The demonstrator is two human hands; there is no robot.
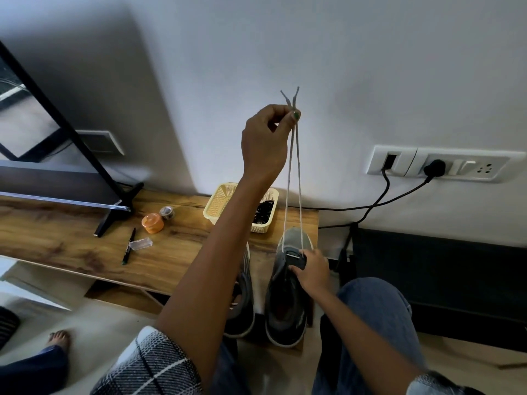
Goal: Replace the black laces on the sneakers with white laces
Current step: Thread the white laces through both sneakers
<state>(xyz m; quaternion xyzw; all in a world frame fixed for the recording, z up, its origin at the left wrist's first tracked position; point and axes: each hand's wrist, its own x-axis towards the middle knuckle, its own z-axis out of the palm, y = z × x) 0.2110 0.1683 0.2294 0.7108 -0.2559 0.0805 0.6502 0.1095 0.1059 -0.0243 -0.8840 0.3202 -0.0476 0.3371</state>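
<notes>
The left hand (268, 135) pinches both ends of the white lace (293, 178) and holds them high; its strands run taut down to the lowest eyelets of the right sneaker (288, 292), standing on the wooden bench (71, 238). The right hand (309, 269) grips the sneaker's tongue. The lace looks light and limp, best held near its stiff tips.

Soft, dim-ish daylight, no harsh highlights. Broad dark shadow on the wall (94, 89) at far left, behind the tilted screen (34, 129); reflection glare on that screen. Wide-angle bending at the edges: socket plate (445, 163) and wooden bench (71, 235) curve. Sharp centre; near sleeves slightly soft.
</notes>
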